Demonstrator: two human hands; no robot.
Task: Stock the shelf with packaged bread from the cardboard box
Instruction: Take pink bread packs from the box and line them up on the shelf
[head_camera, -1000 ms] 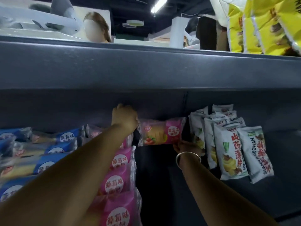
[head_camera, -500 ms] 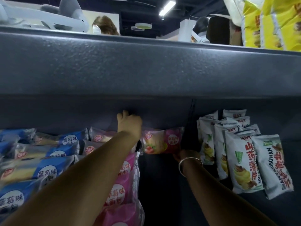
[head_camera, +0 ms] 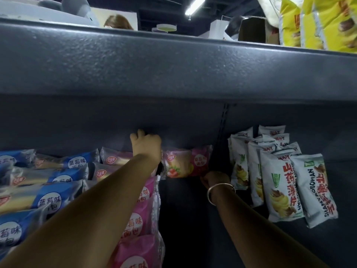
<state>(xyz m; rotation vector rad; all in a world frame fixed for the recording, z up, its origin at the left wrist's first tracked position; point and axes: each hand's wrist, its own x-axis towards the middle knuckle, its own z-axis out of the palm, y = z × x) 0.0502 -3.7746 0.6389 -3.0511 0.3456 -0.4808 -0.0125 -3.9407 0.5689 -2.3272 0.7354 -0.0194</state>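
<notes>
Bread: I see the pink bread pack [head_camera: 186, 163] mid-frame, against the shelf's back wall [head_camera: 77, 122].
Left hand [head_camera: 146, 147]: fingers curled at its left end.
Right hand [head_camera: 215, 178]: pinching its lower right corner.
Room: bare dark shelf floor [head_camera: 189, 219] between pink packs [head_camera: 143, 215] and white bags [head_camera: 280, 182].

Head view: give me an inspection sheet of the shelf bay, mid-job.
Surface: dark grey shelf, bare strip mid-bay.
Job's things: pink bread pack at the back; pink packs stacked left; blue packs further left.
Clutter: white snack bags standing right; yellow bags on the upper shelf.
Hands: left hand reaches the back; right hand grips the pink bread pack's lower edge.
Cables: nothing seen.
Surroundings: cardboard box, ceiling light.
</notes>
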